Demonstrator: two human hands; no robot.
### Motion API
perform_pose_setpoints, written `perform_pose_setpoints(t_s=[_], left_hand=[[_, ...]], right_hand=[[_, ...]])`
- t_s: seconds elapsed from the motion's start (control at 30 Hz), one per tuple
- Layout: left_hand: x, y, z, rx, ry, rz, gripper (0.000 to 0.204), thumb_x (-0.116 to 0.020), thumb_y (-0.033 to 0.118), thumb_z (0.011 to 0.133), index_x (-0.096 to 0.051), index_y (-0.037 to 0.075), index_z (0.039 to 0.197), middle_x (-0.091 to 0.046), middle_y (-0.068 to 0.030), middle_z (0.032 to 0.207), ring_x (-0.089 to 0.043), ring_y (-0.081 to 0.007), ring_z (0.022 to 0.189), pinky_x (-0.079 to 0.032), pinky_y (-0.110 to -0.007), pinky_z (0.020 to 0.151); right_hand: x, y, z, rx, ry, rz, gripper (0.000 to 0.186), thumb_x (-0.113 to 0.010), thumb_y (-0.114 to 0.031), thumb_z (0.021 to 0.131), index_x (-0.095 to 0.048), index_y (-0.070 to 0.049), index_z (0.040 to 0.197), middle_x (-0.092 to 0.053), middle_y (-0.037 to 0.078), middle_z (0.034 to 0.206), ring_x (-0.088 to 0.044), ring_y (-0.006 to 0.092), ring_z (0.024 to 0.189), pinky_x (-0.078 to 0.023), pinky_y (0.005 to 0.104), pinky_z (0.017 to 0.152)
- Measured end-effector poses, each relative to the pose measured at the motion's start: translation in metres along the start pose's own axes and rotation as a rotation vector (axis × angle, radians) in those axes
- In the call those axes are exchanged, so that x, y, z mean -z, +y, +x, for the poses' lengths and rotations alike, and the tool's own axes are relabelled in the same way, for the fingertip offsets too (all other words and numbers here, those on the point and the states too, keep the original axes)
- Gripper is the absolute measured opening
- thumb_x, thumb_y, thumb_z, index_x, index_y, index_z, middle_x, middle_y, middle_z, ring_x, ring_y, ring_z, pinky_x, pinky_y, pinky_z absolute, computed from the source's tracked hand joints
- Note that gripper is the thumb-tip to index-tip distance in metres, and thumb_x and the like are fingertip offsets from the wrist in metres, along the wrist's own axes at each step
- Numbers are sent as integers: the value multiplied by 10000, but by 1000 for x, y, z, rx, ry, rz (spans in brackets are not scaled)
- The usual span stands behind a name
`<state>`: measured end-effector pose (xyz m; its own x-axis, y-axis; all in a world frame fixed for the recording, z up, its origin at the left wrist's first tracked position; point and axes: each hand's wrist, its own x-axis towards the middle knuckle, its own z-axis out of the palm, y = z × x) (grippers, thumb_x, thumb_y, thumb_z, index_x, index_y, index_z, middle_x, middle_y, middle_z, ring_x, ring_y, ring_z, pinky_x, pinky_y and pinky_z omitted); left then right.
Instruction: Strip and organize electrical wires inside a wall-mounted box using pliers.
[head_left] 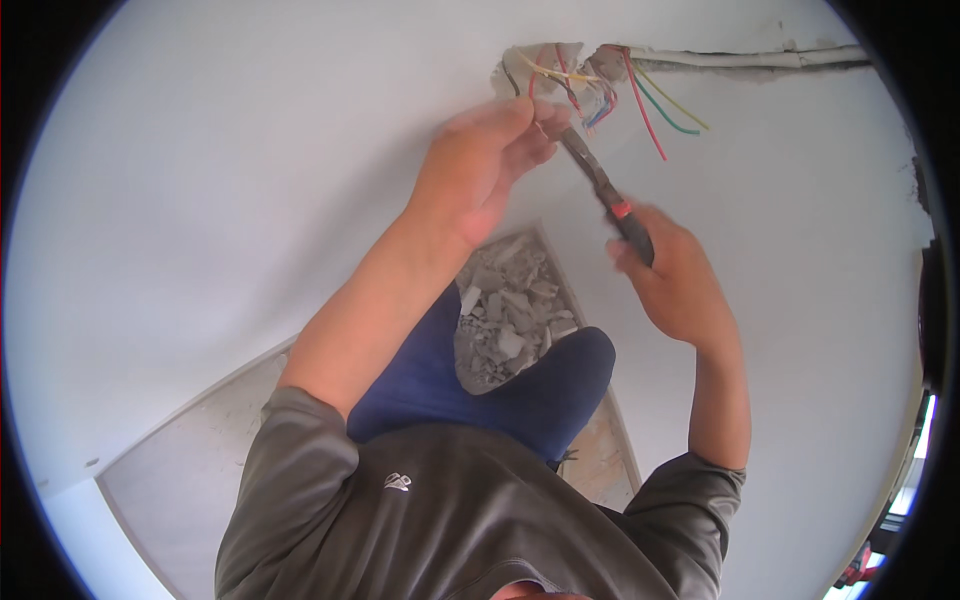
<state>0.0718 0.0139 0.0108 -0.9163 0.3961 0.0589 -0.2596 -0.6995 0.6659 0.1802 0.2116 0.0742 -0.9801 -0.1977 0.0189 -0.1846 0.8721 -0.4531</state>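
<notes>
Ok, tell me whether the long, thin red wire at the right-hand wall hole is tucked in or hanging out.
Out: the red wire slants down from the hole across the white wall, its end visible.

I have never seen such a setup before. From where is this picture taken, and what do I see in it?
No machine works here: you see a person's two bare hands. The only picture comes from a wide fisheye camera on the person's head, looking down, so straight edges bend. The right hand holds a dark, plier-like tool with a red band. Its tip is close to the left hand, which is at wires from the broken white wall; blur hides its grip. Rubble lies on the floor.
</notes>
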Motion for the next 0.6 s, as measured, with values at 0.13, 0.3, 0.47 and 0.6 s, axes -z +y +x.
perform_pose_setpoints(t_s=[0.13,0.3,0.47,0.6], left_hand=[[-3,-3,1,-19,56,52,264,-560,186,969,-639,-25,1105,-662,-164,1175,-605,-244,1140,-445,-397,1022],[-5,-1,-1,-26,17,41,266,-555,183,975,-639,-33,1106,-664,-171,1169,-623,-242,1113,-461,-400,1008],[-5,0,0,-28,26,48,269,-543,172,980,-634,-40,1118,-665,-177,1163,-630,-256,1105,-474,-399,993],[-8,0,0,-24,32,11,258,-540,158,964,-647,-43,1086,-670,-162,1130,-628,-250,1062,-464,-392,971]], right_hand=[[-13,-1,6,59,315,-560,461,-632,-53,873,-492,-12,1310,-597,171,1126,-630,352,901,-506,437,730],[-12,4,12,97,304,-669,484,-649,-47,842,-491,-18,1299,-587,157,1082,-628,336,850,-503,435,696],[-6,-1,14,108,277,-696,487,-656,-43,823,-495,-19,1282,-593,136,1034,-627,333,800,-495,436,674],[7,6,22,52,62,-525,331,-638,-176,889,-571,6,1157,-639,114,871,-601,296,688,-474,383,611]])
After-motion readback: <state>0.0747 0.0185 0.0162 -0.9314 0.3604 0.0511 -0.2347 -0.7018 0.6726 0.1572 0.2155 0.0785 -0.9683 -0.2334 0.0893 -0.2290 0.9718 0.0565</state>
